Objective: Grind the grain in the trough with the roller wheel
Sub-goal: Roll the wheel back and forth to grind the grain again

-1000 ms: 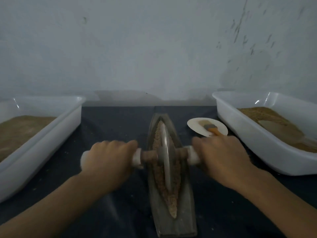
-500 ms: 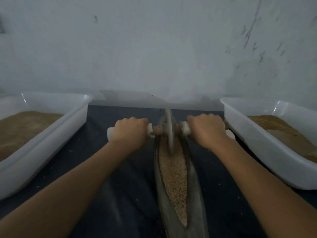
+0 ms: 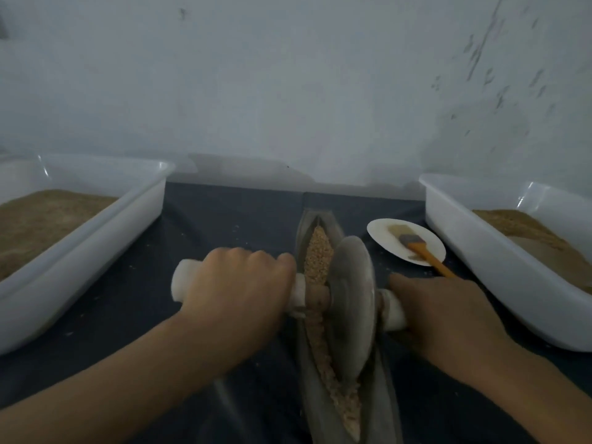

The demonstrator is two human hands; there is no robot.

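Half a second ago both hands and the wheel were up at the far tip of the trough; now they have come back toward the person, to about the middle of its length, and the plate beside it shows again.

Nearest, the long grey boat-shaped trough (image 3: 386, 392) runs away from the person on the dark cloth-covered table (image 3: 224, 219), with coarse tan grain (image 3: 317, 251) lying along its groove. The grey metal disc wheel (image 3: 354, 302) stands on edge in that groove, tilted a little. The left hand (image 3: 235, 293) has its fingers curled fully round the white handle on its side of the axle, and the right hand (image 3: 448, 318) wraps the white handle on the other side the same way.

Just beyond the right hand sits a small round white plate (image 3: 381, 235) carrying an orange-handled flat brush (image 3: 426, 251). Further out, a white plastic tub of brown meal (image 3: 96, 225) stands at left and another white plastic tub (image 3: 499, 251) at right, both against the pale wall.
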